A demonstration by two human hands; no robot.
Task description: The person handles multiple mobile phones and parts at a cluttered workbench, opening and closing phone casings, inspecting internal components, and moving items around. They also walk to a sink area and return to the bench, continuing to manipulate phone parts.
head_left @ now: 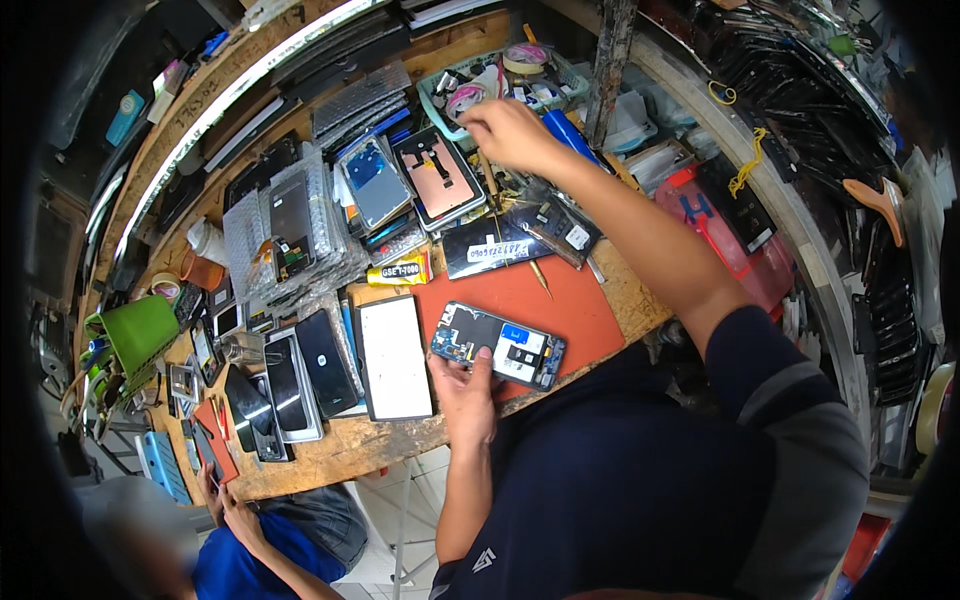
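My left hand [465, 402] is closed on the lower left part of an opened smartphone [468, 328]. Its thumb lies across the phone's exposed inside, where a circuit board and a blue and white label show. The phone is over the front of a red-orange work mat [578, 305]. My right hand [515, 137] is stretched far forward to the front edge of a pale green basket [427, 100]. Its fingers are curled together; whatever is between them is too small to make out. Rolls of tape [525, 58] and small parts fill the basket.
A yellow glue tube [400, 271], a pointed screwdriver [541, 280] and a dark screen [490, 245] lie behind the phone. Left of it is a white panel [393, 358] beside several phones. A wooden post [608, 75] stands at the back right. Another person [270, 540] sits at lower left.
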